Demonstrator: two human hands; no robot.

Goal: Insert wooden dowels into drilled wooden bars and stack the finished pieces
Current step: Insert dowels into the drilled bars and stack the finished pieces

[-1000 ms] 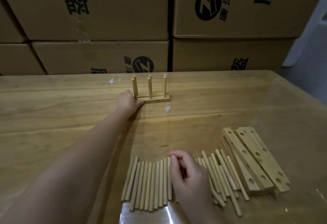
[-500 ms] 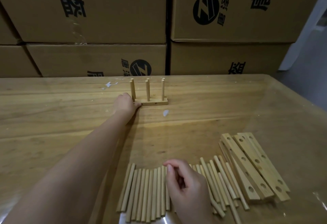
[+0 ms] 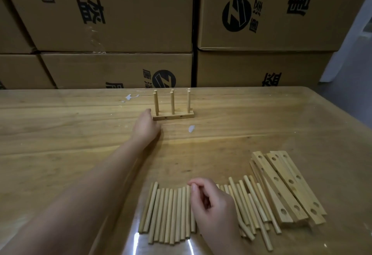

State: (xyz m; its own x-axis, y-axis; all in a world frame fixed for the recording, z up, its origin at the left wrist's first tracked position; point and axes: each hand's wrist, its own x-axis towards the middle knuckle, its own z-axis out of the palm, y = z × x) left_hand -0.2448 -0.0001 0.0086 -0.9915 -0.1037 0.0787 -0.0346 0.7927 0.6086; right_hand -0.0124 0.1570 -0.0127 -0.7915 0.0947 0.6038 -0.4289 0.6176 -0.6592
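A finished piece (image 3: 173,116), a short drilled bar with upright dowels, stands at the far middle of the table; more dowel tips show just behind it. My left hand (image 3: 146,126) lies next to the bar's left end with relaxed fingers and holds nothing. Near me, a row of loose dowels (image 3: 169,212) lies side by side. My right hand (image 3: 211,204) hovers over them with loosely curled fingers, thumb against forefinger, and no dowel visibly lifted. A pile of drilled bars (image 3: 285,186) lies to the right of the dowels.
Stacked cardboard boxes (image 3: 120,17) form a wall behind the wooden table (image 3: 60,133). The table's right edge runs diagonally at the right, with floor beyond. Small white specks (image 3: 191,128) dot the surface near the finished piece.
My left hand has let go of the bar's left end and slid slightly back toward me. My right hand stays over the dowels, almost unmoved.
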